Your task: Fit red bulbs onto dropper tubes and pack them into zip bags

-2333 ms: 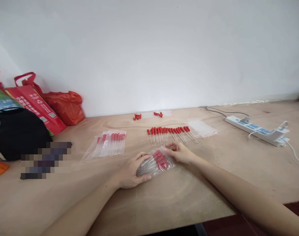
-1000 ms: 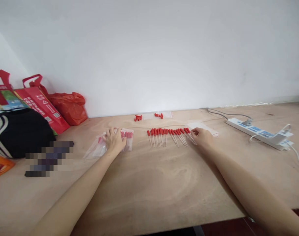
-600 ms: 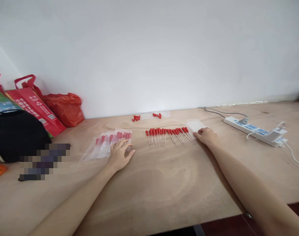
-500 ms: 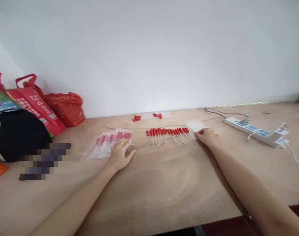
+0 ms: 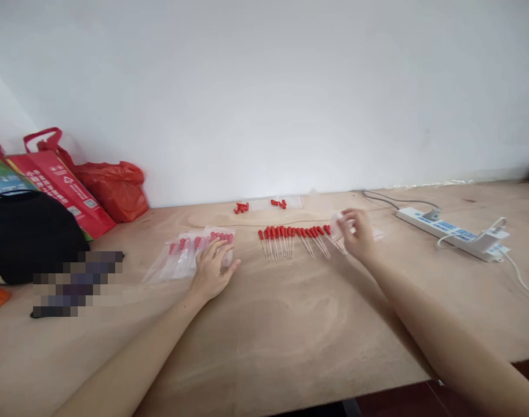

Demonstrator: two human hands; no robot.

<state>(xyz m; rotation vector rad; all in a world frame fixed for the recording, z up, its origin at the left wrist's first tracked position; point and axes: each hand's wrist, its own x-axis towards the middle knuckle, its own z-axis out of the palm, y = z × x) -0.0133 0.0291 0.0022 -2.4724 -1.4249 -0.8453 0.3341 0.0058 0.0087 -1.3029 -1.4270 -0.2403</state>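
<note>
My right hand [image 5: 355,233], blurred by motion, pinches a clear plastic bag [image 5: 336,225] above the right end of a row of droppers [image 5: 284,240]. These have red rubber bulbs and thin clear tubes. Other clear bags [image 5: 377,235] lie on the table behind and right of that hand. My left hand [image 5: 214,269] rests with fingers spread over the near right part of several overlapping bagged droppers [image 5: 183,255], whose red bulbs show through the plastic. Nothing is gripped in the left hand.
Loose red bulbs [image 5: 241,208] and a flat clear bag [image 5: 259,204] lie near the wall. A white power strip [image 5: 453,229] with cables stands right. Red bags [image 5: 112,188] and a black bag [image 5: 36,237] crowd the left side of the wooden table [image 5: 290,336].
My right hand has risen off the table and shifted slightly left, lifting a clear bag from the spot where the bags lay. My left hand has stayed nearly still.
</note>
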